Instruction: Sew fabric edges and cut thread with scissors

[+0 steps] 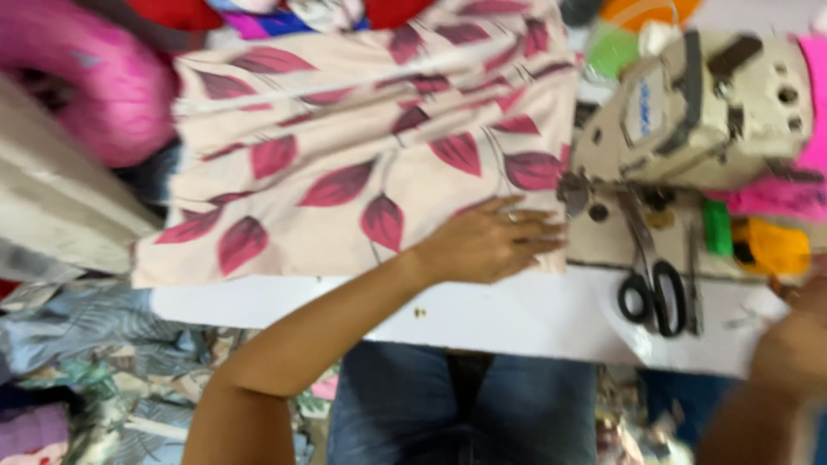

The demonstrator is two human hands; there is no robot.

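Left hand [489,241] flat on the cream fabric with red leaf print [362,146], fingers stretched out and together, palm pressing the cloth's right-hand edge down just beside the needle end of the industrial sewing machine [698,112]; nothing gripped, only pinned under the palm. Right hand [792,344] blurred at the right edge of the bench [517,314], low and near the front; impossible to tell whether open or closed, or holding anything. Fabric spread wide over the left and middle of the bench, folded in long pleats or layers, its front edge lying back from the bench's front edge, its right edge reaching the machine bed. Black-handled scissors [652,288] lying on the machine bed, blades pointing away toward the needle, just right of the left hand and untouched. Scraps of green, orange and pink cloth [767,241] heaped at the right of the machine. By the look of it, cloth brought up to the needle but most of it still lying to the left, so stitching seems at an early point; no finished seam clear enough to make out in the blur
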